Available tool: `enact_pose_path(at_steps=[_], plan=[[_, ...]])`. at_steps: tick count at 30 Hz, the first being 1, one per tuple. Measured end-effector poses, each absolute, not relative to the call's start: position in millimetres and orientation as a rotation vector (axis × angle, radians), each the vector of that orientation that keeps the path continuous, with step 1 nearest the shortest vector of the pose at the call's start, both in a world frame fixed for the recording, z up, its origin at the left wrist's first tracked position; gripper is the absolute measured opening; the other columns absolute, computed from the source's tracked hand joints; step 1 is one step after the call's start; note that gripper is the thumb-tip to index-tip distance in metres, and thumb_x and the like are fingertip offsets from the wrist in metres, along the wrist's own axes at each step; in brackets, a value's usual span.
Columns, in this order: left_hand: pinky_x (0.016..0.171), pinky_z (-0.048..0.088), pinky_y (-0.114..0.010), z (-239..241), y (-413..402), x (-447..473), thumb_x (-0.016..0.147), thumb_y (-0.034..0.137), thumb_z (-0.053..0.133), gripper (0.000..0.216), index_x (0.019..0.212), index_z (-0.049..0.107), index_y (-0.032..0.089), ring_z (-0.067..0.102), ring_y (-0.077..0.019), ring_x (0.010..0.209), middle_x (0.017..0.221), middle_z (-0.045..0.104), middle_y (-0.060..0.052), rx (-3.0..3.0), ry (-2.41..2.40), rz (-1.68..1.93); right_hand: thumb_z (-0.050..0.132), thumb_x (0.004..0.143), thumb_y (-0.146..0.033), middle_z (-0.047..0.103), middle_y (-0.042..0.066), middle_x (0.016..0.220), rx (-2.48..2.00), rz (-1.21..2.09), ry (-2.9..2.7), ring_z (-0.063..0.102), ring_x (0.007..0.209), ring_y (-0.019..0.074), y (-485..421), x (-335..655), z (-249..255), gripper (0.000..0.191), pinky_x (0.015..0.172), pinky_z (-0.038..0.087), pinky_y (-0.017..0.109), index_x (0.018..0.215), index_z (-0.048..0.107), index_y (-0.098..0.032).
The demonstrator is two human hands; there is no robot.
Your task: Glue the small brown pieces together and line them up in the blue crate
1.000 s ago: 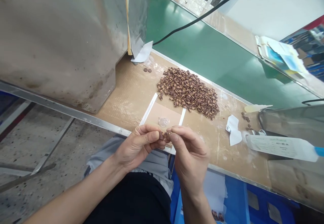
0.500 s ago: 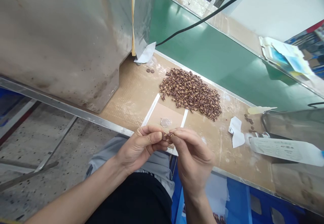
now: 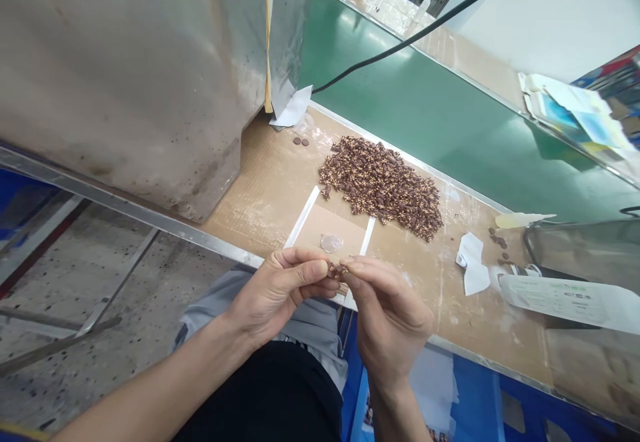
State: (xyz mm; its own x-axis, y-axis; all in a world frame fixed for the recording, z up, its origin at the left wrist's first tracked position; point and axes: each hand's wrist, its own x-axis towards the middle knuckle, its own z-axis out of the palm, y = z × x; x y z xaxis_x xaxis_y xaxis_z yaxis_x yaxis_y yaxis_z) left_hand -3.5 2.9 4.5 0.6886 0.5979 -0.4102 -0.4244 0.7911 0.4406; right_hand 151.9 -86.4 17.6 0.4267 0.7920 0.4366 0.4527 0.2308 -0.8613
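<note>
Between the fingertips of both hands is a small brown piece with pale yellow bits (image 3: 336, 271), too small to name closely. My left hand (image 3: 285, 289) pinches its left side between thumb and index finger. From the right, my right hand (image 3: 390, 315) is closed on the same piece with thumb and fingertips. Just beyond the fingers, a small clear round dish (image 3: 331, 243) rests on a cardboard patch edged with white tape strips. Farther back on the cardboard-covered bench lies a wide heap of similar brown and yellow pieces (image 3: 383, 185).
A large metal housing (image 3: 120, 82) stands at the left. A green conveyor belt (image 3: 400, 109) runs behind the bench, with a black cable (image 3: 400, 42) across it. At the right lie a white bottle (image 3: 570, 299), crumpled paper (image 3: 473, 265) and brown discs (image 3: 499, 239). Blue crates (image 3: 473, 395) sit below.
The whole view has shifted slightly, so the bench appears a little farther right. Both hands still hold the small piece; my right fingertips have moved slightly on it.
</note>
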Motion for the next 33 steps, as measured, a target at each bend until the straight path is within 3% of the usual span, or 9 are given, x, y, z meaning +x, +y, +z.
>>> enact_pose_path(at_steps=[18, 22, 25, 28, 33], plan=[[0.081, 0.071, -0.019, 10.0, -1.6, -5.0, 0.078, 0.038, 0.116, 0.031, 0.087, 0.095, 0.017, 0.085, -0.0134, 0.077, 0.085, 0.090, -0.005, 0.400, 0.647, 0.626, 0.086, 0.105, 0.000, 0.091, 0.003, 0.112, -1.390, 0.166, -1.316, 0.089, 0.099, 0.0212, -87.3, 150.2, 17.2, 0.031, 0.091, 0.076, 0.037, 0.119, 0.090, -0.028], [0.084, 0.073, -0.022, 11.7, -2.8, -2.6, 0.083, 0.039, 0.113, 0.030, 0.095, 0.096, 0.018, 0.087, -0.0158, 0.081, 0.090, 0.092, -0.007, 0.467, 0.672, 0.638, 0.087, 0.107, -0.006, 0.091, 0.002, 0.109, -1.436, 0.280, -1.201, 0.088, 0.101, 0.0221, -91.3, 149.9, 14.0, 0.026, 0.091, 0.076, 0.037, 0.117, 0.091, -0.029], [0.087, 0.076, -0.028, 10.9, 0.2, -2.6, 0.083, 0.045, 0.113, 0.042, 0.111, 0.096, 0.018, 0.091, -0.0206, 0.085, 0.102, 0.094, -0.012, 0.539, 0.694, 0.632, 0.089, 0.107, -0.013, 0.091, 0.003, 0.107, -1.493, 0.284, -1.112, 0.088, 0.101, 0.0249, -94.2, 160.2, 11.7, 0.017, 0.093, 0.075, 0.042, 0.114, 0.092, -0.029], [0.087, 0.077, -0.031, 6.6, 6.2, -6.5, 0.085, 0.048, 0.112, 0.047, 0.118, 0.095, 0.018, 0.092, -0.0229, 0.087, 0.120, 0.094, -0.015, 0.634, 0.747, 0.714, 0.089, 0.108, -0.019, 0.090, 0.004, 0.106, -1.573, 0.143, -1.079, 0.088, 0.100, 0.0262, -95.1, 190.4, 3.8, 0.011, 0.093, 0.075, 0.045, 0.113, 0.092, -0.027], [0.085, 0.074, -0.025, -4.9, 12.9, -14.5, 0.091, 0.045, 0.108, 0.034, 0.108, 0.094, 0.019, 0.090, -0.0196, 0.085, 0.106, 0.094, -0.009, 0.759, 0.868, 0.848, 0.081, 0.114, -0.024, 0.092, 0.005, 0.106, -1.787, -0.146, -1.233, 0.088, 0.099, 0.0251, -99.2, 259.6, -27.8, 0.011, 0.095, 0.070, 0.042, 0.112, 0.092, -0.024]])
